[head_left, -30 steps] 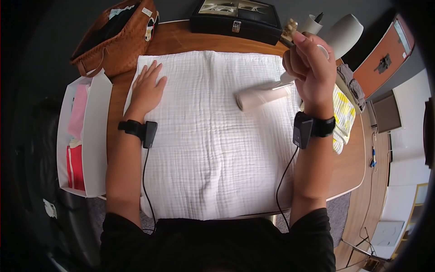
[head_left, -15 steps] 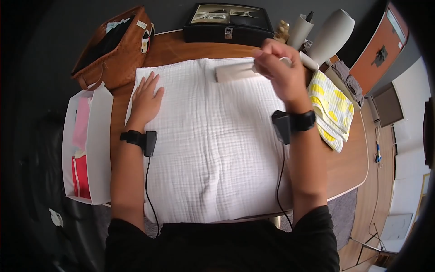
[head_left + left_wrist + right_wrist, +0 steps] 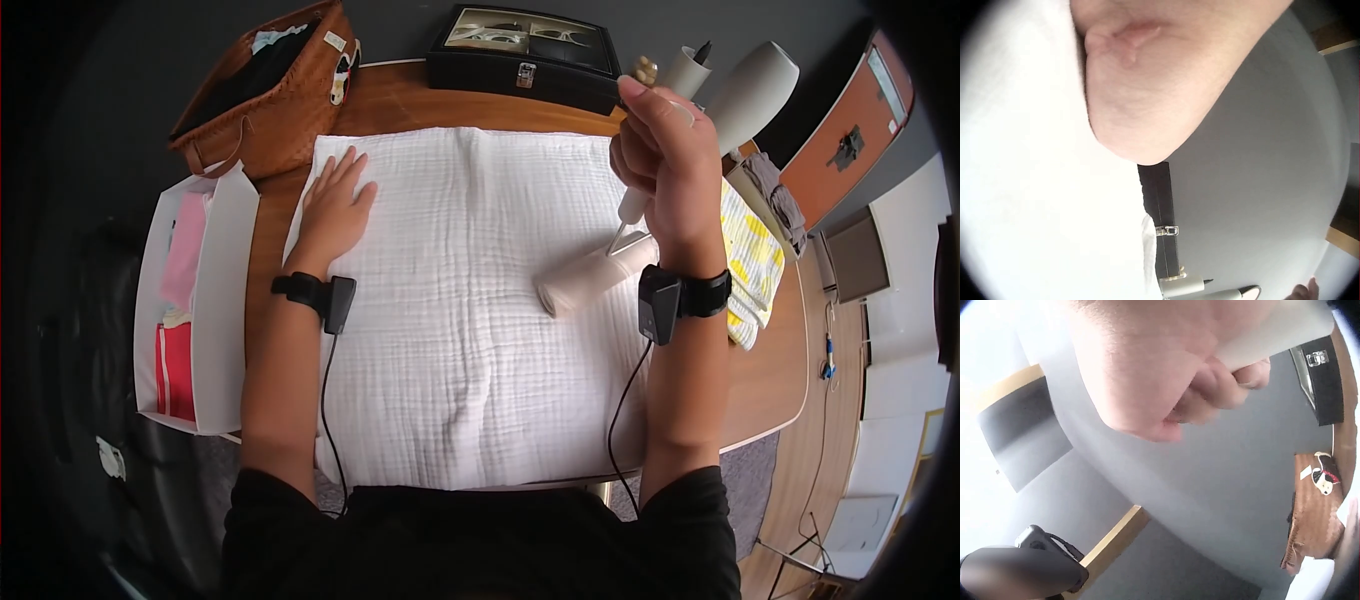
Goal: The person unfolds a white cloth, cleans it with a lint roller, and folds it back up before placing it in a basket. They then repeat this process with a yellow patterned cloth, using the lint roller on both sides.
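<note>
A white crinkled cloth [image 3: 420, 300] lies spread over the wooden table. The left hand [image 3: 338, 208] rests flat on its upper left part, fingers spread; the left wrist view shows the heel of that hand [image 3: 1154, 87] against the cloth. Raised over the cloth's right side, the right hand [image 3: 672, 165] grips the white handle [image 3: 632, 206] of a lint roller, whose pale roll [image 3: 590, 280] is over the cloth at right; whether it touches is unclear. In the right wrist view the curled hand [image 3: 1166, 369] surrounds the white handle [image 3: 1285, 334].
A woven basket [image 3: 270, 120] stands back left, above a white box [image 3: 222, 310] of folded clothes. A black glasses case [image 3: 520, 75], a white vase [image 3: 755, 95] and a pen cup [image 3: 684, 75] line the back. A yellow-patterned cloth [image 3: 750, 260] lies right.
The right hand moved left and away with the roller, then came back right and nearer the body. The left hand keeps its place on the cloth; the head view shifted slightly.
</note>
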A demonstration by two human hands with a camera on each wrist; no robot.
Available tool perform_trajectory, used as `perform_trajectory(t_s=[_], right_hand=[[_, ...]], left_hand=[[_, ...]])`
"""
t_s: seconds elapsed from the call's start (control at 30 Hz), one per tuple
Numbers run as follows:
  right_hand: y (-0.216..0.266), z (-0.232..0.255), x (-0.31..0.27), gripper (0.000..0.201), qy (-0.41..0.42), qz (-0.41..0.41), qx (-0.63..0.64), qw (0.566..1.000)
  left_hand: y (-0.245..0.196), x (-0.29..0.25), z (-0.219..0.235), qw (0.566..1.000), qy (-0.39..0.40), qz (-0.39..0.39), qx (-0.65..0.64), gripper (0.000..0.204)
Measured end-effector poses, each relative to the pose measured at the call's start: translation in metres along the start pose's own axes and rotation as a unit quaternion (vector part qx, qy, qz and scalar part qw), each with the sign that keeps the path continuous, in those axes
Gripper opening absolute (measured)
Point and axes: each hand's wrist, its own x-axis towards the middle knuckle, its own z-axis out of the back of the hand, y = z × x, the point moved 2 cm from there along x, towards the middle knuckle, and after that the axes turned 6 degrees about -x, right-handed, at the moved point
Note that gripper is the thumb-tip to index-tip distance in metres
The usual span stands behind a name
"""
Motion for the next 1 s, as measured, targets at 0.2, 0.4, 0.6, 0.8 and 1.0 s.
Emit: perform_trajectory(t_s=[0.2, 0.4, 0.6, 0.8, 1.0], right_hand=[[-0.020, 0.001, 0.001, 0.040, 0.004, 0.115, 0.037, 0.993], [-0.070, 0.002, 0.007, 0.033, 0.052, 0.150, -0.143, 0.977], [-0.032, 0.001, 0.004, 0.036, 0.072, 0.063, -0.008, 0.995], [-0.004, -0.002, -0.002, 0.039, 0.021, 0.049, 0.037, 0.998], [-0.055, -0.010, 0.000, 0.039, 0.015, 0.130, 0.024, 0.991]], left_hand=[[-0.001, 0.000, 0.001, 1.000, 0.006, 0.000, -0.003, 0.058], [0.000, 0.000, 0.000, 1.000, 0.007, -0.004, -0.011, 0.058], [0.004, 0.001, -0.004, 1.000, -0.005, -0.022, -0.007, 0.057], [0.001, -0.001, -0.002, 1.000, -0.009, -0.018, -0.004, 0.057], [-0.002, -0.002, 0.000, 1.000, -0.013, -0.007, 0.003, 0.055]])
